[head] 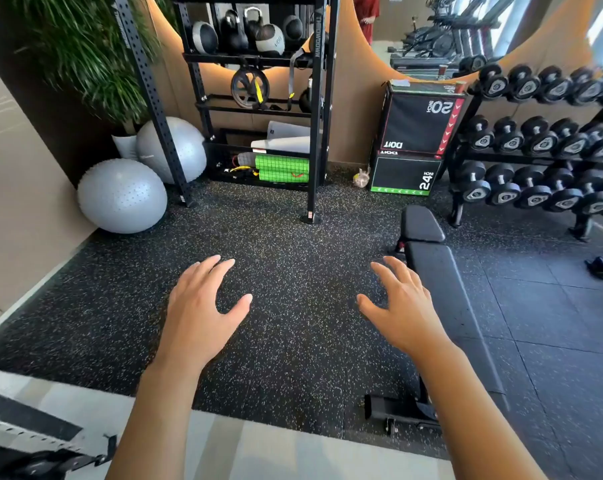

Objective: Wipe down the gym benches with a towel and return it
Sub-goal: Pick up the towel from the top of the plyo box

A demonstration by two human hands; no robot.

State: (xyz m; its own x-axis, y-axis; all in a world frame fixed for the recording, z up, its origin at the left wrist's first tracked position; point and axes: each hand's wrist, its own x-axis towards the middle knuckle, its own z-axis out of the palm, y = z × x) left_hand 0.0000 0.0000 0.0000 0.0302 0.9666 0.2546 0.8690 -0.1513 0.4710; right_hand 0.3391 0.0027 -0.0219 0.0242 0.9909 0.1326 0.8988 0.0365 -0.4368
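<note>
Over on the left sit two nubby grey exercise balls (122, 195), all rubbery. Mid-frame, left hand (198, 315) and right hand (402, 313) hover over speckled rubber flooring (293, 237), fingers spread, holding nothing. No towel anywhere I can see. It'd probably be soft and light, so bunch it in one palm. On the right, the black padded bench (438, 271) looks smooth vinyl.

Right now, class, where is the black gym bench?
In the head view the black gym bench stands on the right, on the dark rubber floor, just beyond the right hand and in front of the dumbbell rack.
</note>
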